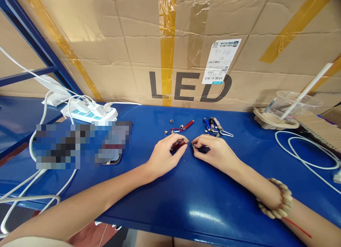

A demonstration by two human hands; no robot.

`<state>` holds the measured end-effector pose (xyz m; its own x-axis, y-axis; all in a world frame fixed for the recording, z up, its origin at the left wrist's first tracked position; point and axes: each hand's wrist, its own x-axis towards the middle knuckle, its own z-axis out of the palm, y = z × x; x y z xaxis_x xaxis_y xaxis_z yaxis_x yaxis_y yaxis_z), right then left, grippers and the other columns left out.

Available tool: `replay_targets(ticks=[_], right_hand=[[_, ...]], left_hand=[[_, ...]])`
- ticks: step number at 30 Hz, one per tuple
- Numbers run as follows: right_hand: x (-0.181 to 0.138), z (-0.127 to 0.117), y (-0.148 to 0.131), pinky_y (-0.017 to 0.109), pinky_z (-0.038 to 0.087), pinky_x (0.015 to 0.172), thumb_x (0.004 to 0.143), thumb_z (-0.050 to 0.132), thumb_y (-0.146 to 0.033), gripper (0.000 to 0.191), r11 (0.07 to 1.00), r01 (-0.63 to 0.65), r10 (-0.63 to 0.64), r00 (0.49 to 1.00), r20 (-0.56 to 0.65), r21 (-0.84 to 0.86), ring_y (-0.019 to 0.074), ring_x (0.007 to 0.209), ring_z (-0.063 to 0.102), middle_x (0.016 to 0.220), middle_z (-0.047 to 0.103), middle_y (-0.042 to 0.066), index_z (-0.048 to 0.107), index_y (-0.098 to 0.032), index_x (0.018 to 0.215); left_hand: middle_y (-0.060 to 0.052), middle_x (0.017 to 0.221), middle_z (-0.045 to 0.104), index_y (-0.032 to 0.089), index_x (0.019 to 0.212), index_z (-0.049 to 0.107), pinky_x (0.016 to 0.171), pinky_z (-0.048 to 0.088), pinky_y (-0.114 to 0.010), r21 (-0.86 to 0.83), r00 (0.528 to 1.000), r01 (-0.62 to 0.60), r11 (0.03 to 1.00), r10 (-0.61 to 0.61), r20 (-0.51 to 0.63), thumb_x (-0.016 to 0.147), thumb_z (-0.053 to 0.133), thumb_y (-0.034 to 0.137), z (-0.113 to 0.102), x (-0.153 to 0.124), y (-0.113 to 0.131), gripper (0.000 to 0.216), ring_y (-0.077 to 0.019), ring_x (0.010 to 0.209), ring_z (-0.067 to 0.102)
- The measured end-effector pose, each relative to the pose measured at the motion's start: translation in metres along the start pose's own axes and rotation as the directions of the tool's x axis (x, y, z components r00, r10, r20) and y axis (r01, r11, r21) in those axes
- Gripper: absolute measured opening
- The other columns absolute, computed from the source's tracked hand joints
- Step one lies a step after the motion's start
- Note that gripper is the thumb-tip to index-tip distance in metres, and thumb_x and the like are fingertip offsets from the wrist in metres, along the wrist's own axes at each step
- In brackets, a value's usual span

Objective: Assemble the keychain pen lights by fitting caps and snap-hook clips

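Observation:
My left hand (163,154) is closed around a short, shiny red tube (178,144) that looks like a mini flashlight body. Close beside it, my right hand (217,151) pinches a tiny dark metallic piece (193,145) between thumb and fingertips; its exact kind is too small to tell. A narrow gap separates the two hands. Just beyond my left hand lies another red mini flashlight (188,125) with a red clip, near small silver rings or caps (166,132). Behind my right hand rest blue (206,124), black (211,123) and silver (218,124) mini flashlights with carabiner clips (226,133).
A large cardboard box (128,62) marked LED stands along the back of the blue table (173,204). On the left are a white power strip (92,112), cables and a partly blurred phone (114,159). To the right sit a plastic cup (293,101), a cardboard tray (274,123) and a coiled white cable (306,160).

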<state>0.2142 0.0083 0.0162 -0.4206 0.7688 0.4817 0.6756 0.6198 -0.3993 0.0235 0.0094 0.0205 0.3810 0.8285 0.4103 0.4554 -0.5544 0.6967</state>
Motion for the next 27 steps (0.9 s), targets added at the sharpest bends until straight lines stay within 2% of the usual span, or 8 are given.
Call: replay_targets(ticks=[5, 8, 10, 12, 16, 20, 24, 27], right_hand=[[-0.0003, -0.0018, 0.0004, 0.026, 0.050, 0.065, 0.075, 0.058, -0.011, 0.014, 1.000, -0.007, 0.007, 1.000, 0.007, -0.018, 0.0147, 0.068, 0.062, 0.073, 0.065, 0.002, 0.055, -0.019, 0.064], [-0.0013, -0.0018, 0.0008, 0.027, 0.051, 0.065, 0.077, 0.059, -0.014, 0.005, 0.998, -0.050, 0.050, 0.999, 0.007, -0.034, 0.0149, 0.068, 0.063, 0.074, 0.066, 0.001, 0.062, -0.019, 0.078], [-0.0018, -0.0014, 0.0011, 0.027, 0.052, 0.066, 0.078, 0.061, -0.018, 0.015, 0.997, -0.071, 0.071, 0.997, -0.004, -0.037, 0.0156, 0.070, 0.064, 0.078, 0.068, 0.002, 0.064, -0.019, 0.093], [-0.0017, -0.0012, 0.0013, 0.028, 0.053, 0.069, 0.081, 0.059, -0.022, 0.019, 0.998, -0.050, 0.050, 0.999, -0.006, -0.046, 0.0165, 0.074, 0.065, 0.081, 0.069, 0.003, 0.065, -0.019, 0.099], [-0.0006, -0.0023, 0.0005, 0.030, 0.052, 0.072, 0.086, 0.055, -0.026, 0.016, 0.998, 0.013, -0.013, 1.000, -0.003, -0.067, 0.0174, 0.077, 0.065, 0.084, 0.068, 0.006, 0.068, -0.019, 0.092], [0.0002, -0.0034, -0.0010, 0.030, 0.052, 0.069, 0.085, 0.057, -0.031, 0.018, 1.000, -0.011, 0.011, 0.999, -0.038, -0.006, 0.0175, 0.074, 0.064, 0.081, 0.068, 0.006, 0.069, -0.020, 0.090], [0.0017, -0.0041, -0.0015, 0.030, 0.053, 0.062, 0.079, 0.063, -0.040, 0.022, 0.980, -0.114, 0.126, 0.990, -0.062, 0.164, 0.0172, 0.066, 0.063, 0.075, 0.069, 0.005, 0.072, -0.020, 0.084], [0.0038, -0.0047, -0.0009, 0.031, 0.053, 0.065, 0.074, 0.067, -0.041, 0.024, 0.941, -0.205, 0.238, 0.966, -0.097, 0.269, 0.0184, 0.068, 0.065, 0.076, 0.070, 0.006, 0.073, -0.019, 0.083]], left_hand=[[0.000, 0.086, 0.065, 0.020, 0.088, 0.059, 0.070, 0.047, -0.020, -0.002, 1.000, -0.012, 1.000, 0.012, -0.001, 0.084, 0.050, 0.024, 0.0006, 0.0000, -0.0013, 0.011, -0.0092, 0.072, 0.057], [0.000, 0.085, 0.065, 0.020, 0.088, 0.059, 0.070, 0.047, -0.021, 0.002, 1.000, -0.014, 1.000, 0.014, 0.002, 0.084, 0.049, 0.024, 0.0003, 0.0001, -0.0008, 0.011, -0.0096, 0.072, 0.057], [0.000, 0.085, 0.065, 0.020, 0.087, 0.059, 0.070, 0.047, -0.021, 0.009, 1.000, -0.010, 1.000, 0.010, -0.001, 0.084, 0.049, 0.024, -0.0001, 0.0002, -0.0001, 0.011, -0.0098, 0.072, 0.057], [0.000, 0.083, 0.065, 0.019, 0.086, 0.059, 0.071, 0.047, -0.021, 0.016, 1.000, -0.007, 1.000, 0.007, -0.004, 0.084, 0.050, 0.024, -0.0005, 0.0002, 0.0007, 0.010, -0.0098, 0.073, 0.057], [0.000, 0.083, 0.065, 0.019, 0.087, 0.059, 0.072, 0.047, -0.022, 0.019, 1.000, -0.020, 1.000, 0.020, -0.006, 0.084, 0.049, 0.024, -0.0014, 0.0000, 0.0019, 0.012, -0.0105, 0.074, 0.057], [-0.001, 0.088, 0.065, 0.020, 0.089, 0.059, 0.077, 0.047, -0.023, 0.006, 1.000, -0.024, 1.000, 0.024, 0.006, 0.086, 0.047, 0.026, -0.0018, -0.0001, 0.0010, 0.013, -0.0114, 0.080, 0.058], [-0.002, 0.093, 0.064, 0.020, 0.092, 0.060, 0.082, 0.046, -0.025, 0.019, 0.999, -0.010, 1.000, 0.009, 0.048, 0.088, 0.046, 0.027, -0.0023, 0.0011, -0.0009, 0.016, -0.0130, 0.087, 0.058], [-0.003, 0.096, 0.063, 0.020, 0.095, 0.060, 0.083, 0.046, -0.026, 0.033, 0.997, 0.013, 0.999, -0.016, 0.081, 0.090, 0.043, 0.026, -0.0035, 0.0020, -0.0005, 0.019, -0.0142, 0.091, 0.058]])
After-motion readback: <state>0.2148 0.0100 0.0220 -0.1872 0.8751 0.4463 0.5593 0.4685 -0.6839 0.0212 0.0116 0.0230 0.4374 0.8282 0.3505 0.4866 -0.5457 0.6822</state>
